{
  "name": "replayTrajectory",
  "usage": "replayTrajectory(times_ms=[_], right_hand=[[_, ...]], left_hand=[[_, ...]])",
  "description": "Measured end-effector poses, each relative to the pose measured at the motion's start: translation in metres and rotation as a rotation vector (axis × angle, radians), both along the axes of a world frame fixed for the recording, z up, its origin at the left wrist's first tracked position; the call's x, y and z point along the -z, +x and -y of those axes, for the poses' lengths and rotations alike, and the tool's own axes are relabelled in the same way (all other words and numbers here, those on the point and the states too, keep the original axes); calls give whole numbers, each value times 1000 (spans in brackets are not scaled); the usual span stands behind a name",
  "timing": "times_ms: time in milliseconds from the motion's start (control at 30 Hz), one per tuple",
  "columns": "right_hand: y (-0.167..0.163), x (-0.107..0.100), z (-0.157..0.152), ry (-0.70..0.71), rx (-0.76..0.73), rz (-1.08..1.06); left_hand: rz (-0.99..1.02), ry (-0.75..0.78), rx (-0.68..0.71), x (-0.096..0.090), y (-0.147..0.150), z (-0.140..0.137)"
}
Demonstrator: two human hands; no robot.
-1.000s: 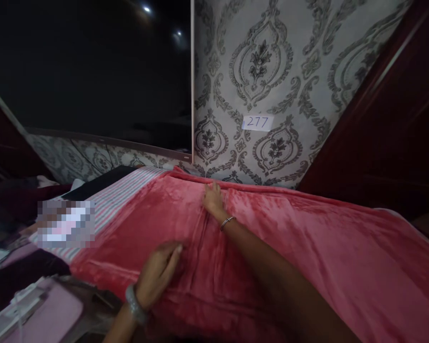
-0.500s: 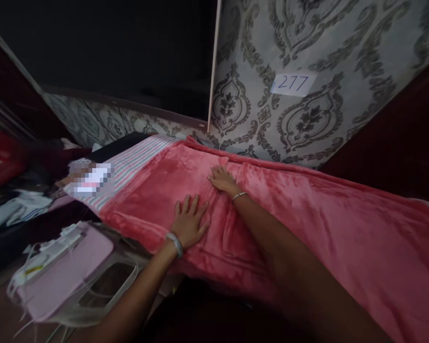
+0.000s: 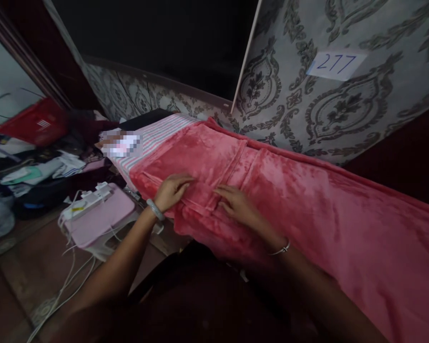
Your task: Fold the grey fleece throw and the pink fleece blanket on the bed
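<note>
A red plush cloth [image 3: 200, 147] lies folded at the left part of a long surface covered in similar red plush fabric [image 3: 343, 228]. My left hand [image 3: 172, 191] is at its near left part, palm down, fingers loosely curved and the thumb apart. Close by, my right hand [image 3: 238, 204] is over the cloth's near right edge with its fingers stretched out and slightly bent. Neither hand visibly grips the cloth; whether the fingertips touch it I cannot tell. Raised seams or folds run across the cloth to the right of my hands.
Striped fabric [image 3: 164, 133] with a blurred item on it lies beyond the cloth. A pink stool [image 3: 100, 214] carries a power strip [image 3: 89, 200] with trailing cables [image 3: 69, 281]. Piled clothes [image 3: 46, 171] and a red basket [image 3: 35, 121] are at left. A dark screen [image 3: 157, 43] stands behind.
Both hands, spread flat on the cloth earlier, have lifted and curved their fingers. My right hand has come back toward me from the cloth's middle. The view has shifted, showing more floor.
</note>
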State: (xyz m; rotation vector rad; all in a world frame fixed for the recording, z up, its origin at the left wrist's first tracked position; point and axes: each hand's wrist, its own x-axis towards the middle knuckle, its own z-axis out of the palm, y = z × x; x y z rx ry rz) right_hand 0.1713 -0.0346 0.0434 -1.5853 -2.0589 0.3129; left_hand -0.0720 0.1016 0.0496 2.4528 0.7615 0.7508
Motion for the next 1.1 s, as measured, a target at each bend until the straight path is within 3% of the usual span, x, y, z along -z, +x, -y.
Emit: replayTrajectory(times_ms=[200, 400, 700, 900, 1100], right_hand=[[-22, 13, -1, 6, 62, -114], [-31, 23, -1, 35, 122, -139], [-35, 21, -6, 17, 129, -132], [-31, 12, -14, 22, 159, -159], [-29, 3, -18, 158, 221, -185]], left_hand=[[-126, 115, -24, 3, -28, -25], [-129, 110, -43, -1, -58, -67], [-231, 85, -41, -2, -100, -106], [-275, 73, 29, 2, -106, -116], [-254, 210, 108, -3, -96, -113]])
